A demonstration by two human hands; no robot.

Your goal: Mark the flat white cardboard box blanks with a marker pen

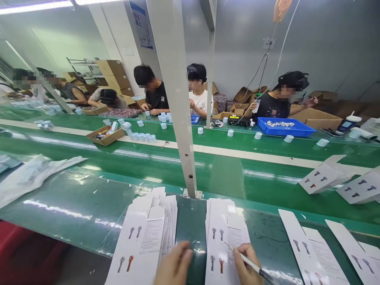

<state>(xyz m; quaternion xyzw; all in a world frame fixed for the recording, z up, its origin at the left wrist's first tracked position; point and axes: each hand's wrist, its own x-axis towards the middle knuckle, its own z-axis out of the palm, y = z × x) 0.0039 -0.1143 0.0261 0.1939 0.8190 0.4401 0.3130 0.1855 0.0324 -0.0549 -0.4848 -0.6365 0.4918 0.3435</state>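
Observation:
My right hand [246, 265] grips a pen [253, 265] with a white barrel and a dark end. It rests over the right stack of flat white cartons [218, 257], which are printed with small handheld devices and a text block. A thin dark line shows on the top carton just left of my fingertips. My left hand [173, 264] is slightly blurred, fingers loosely bent and apart, with nothing seen in it. It lies by the right edge of the left carton stack [133, 241], overlapping its lower corner; I cannot tell whether it touches.
More flat cartons [310, 253] lie at right; folded boxes [325, 174] stand on the green conveyor [225, 174]. A metal post [175, 99] rises ahead. Across the belt, several people work near light-blue cups [144, 137], a blue tray [285, 128] and a parts box [107, 136]. Plastic bags [32, 174] lie left.

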